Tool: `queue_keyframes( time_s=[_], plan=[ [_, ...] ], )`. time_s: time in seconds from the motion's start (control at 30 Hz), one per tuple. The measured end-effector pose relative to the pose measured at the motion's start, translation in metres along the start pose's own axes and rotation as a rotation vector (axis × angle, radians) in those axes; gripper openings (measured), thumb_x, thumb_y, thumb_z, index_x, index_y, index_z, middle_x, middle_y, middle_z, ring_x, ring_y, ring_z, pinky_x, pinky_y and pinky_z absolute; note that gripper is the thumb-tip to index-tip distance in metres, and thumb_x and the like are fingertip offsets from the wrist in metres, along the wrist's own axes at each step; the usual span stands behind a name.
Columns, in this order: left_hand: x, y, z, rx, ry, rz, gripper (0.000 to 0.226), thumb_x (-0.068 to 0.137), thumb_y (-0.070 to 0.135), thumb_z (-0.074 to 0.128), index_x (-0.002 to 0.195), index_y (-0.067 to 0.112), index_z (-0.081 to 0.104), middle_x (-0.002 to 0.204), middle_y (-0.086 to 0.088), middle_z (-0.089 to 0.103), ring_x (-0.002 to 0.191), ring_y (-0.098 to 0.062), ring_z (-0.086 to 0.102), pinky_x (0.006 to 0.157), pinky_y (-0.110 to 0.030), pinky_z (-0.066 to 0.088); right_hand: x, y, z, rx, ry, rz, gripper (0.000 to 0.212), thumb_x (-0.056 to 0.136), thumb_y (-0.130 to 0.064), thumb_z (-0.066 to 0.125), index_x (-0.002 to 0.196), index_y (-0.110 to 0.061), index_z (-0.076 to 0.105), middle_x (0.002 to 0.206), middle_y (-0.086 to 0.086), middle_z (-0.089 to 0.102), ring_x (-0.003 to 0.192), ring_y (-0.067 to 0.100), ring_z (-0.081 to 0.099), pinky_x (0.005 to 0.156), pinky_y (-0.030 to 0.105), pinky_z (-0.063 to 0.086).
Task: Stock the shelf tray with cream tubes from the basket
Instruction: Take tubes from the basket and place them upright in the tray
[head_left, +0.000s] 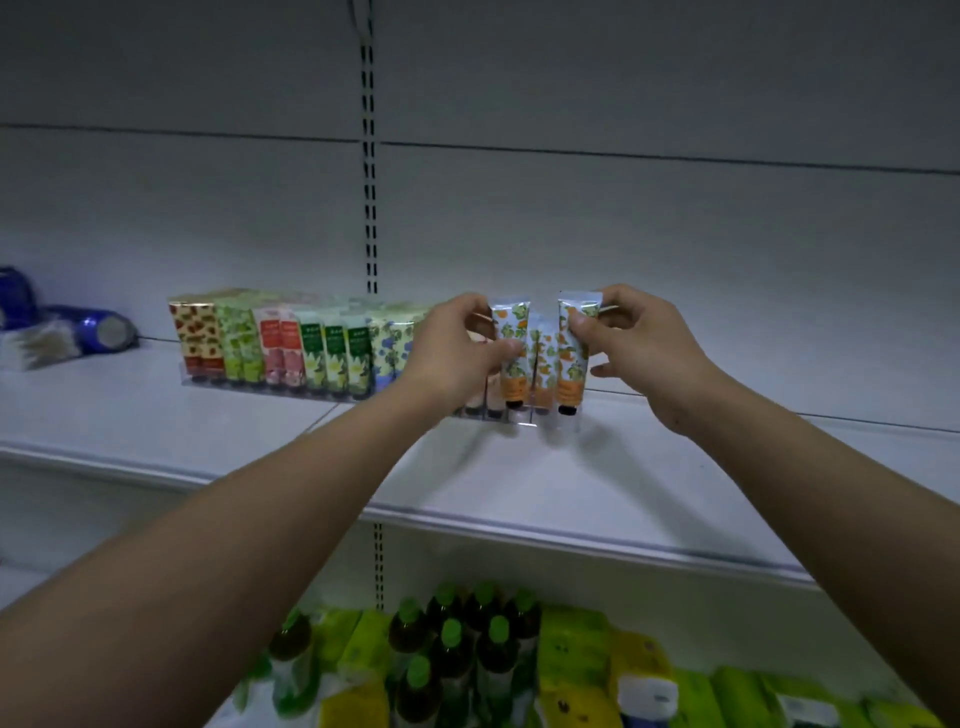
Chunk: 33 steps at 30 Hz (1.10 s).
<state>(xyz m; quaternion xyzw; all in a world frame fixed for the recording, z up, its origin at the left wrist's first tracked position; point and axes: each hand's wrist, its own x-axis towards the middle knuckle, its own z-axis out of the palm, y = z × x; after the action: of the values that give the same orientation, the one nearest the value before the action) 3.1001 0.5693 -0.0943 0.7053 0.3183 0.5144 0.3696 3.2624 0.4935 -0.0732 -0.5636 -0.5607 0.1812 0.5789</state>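
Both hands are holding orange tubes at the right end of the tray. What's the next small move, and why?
Probably lower both tubes into the clear tray and let go. The left hand and right hand each pinch an orange-print tube upright, cap down, caps near the tray's front edge, beside a tube already standing between them.

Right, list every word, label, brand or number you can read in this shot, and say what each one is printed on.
None can be read.
Orange-patterned cream tube in the left hand: print blurred.
Orange-patterned cream tube in the right hand: print blurred.
Red, green and blue patterned tubes in the clear shelf tray: label panels too small.
Dark green-capped bottles on the lower shelf: labels blurred.
Yellow-green packs: nothing legible.
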Motion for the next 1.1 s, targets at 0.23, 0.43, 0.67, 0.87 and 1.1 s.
queue_keyframes(
  time_s=[0.23,0.43,0.67,0.87,1.1],
  plan=[
    [0.02,-0.034,0.035,0.114,0.2,0.109,0.037,0.072,0.005,0.082,0.09,0.026,0.058,0.072,0.012,0.06,0.061,0.001,0.059,0.061,-0.018,0.052,0.019,0.025,-0.006,0.024,0.053,0.012,0.009,0.091,-0.014,0.066,0.098,-0.017,0.061,0.095,0.012,0.067,0.076,0.015,0.065,0.058,0.024,0.051],
    [0.025,-0.052,0.043,0.262,0.227,0.231,0.052,0.079,0.006,0.076,0.116,0.034,0.051,0.079,0.015,0.058,0.071,-0.001,0.06,0.065,-0.027,0.055,0.024,0.035,-0.007,0.083,0.079,0.031,0.007,0.091,-0.016,0.067,0.096,-0.019,0.061,0.089,0.007,0.071,0.064,0.001,0.066,0.054,0.019,0.053],
    [0.034,-0.048,0.052,0.447,0.186,0.215,0.047,0.085,0.006,0.069,0.126,0.024,0.055,0.113,-0.002,0.058,0.094,-0.013,0.053,0.077,-0.021,0.045,0.024,0.036,-0.001,0.055,0.089,0.028,0.009,0.092,-0.015,0.066,0.1,-0.017,0.062,0.087,0.003,0.071,0.071,0.004,0.068,0.057,0.019,0.051],
    [0.025,-0.05,0.054,0.586,0.115,0.129,0.056,0.09,0.001,0.058,0.14,0.024,0.045,0.128,-0.006,0.048,0.112,-0.025,0.052,0.089,-0.032,0.043,0.024,0.029,0.005,0.012,0.083,0.007,0.008,0.091,-0.015,0.066,0.097,-0.019,0.062,0.089,0.004,0.071,0.071,0.005,0.067,0.053,0.016,0.052],
    [-0.004,-0.044,0.022,0.666,0.022,0.201,0.053,0.093,0.034,0.055,0.141,0.029,0.034,0.126,-0.003,0.048,0.11,-0.023,0.051,0.088,-0.04,0.048,0.026,0.02,0.006,-0.136,0.118,-0.079,0.016,0.091,-0.013,0.065,0.104,-0.02,0.06,0.099,0.006,0.064,0.084,0.023,0.069,0.069,0.037,0.059]
  ],
)
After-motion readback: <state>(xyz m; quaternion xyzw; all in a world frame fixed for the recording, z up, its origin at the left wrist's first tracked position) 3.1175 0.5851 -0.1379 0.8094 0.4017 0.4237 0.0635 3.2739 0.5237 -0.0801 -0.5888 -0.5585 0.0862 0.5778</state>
